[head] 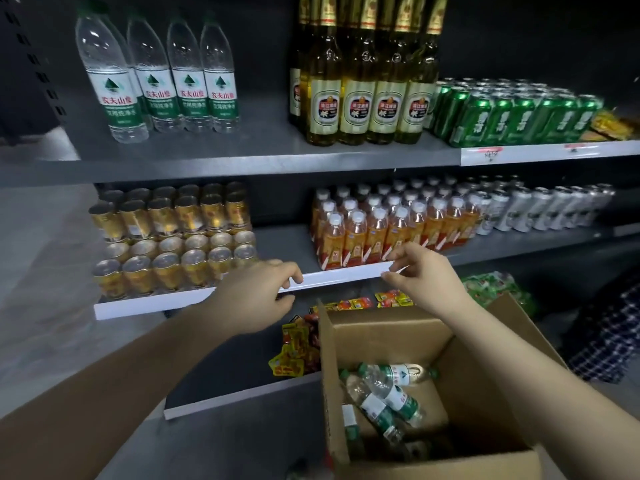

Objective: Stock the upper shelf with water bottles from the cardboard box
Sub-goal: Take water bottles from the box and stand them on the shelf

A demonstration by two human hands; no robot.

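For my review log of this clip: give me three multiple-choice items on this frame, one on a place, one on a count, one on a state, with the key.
1. Where do the unshelved water bottles lie?
A. In the cardboard box
B. On the middle shelf
C. On the floor

2. How many water bottles stand in the front row on the upper shelf?
A. Two
B. Four
C. Seven

3. What are the hands holding?
A. One bottle each
B. A beer bottle between them
C. No bottle

Key:
1 A: several water bottles lie on their sides inside the cardboard box.
2 B: four upright water bottles stand side by side at the left of the upper shelf.
3 C: the left hand and right hand are both at the white edge strip of the middle shelf, carrying nothing.
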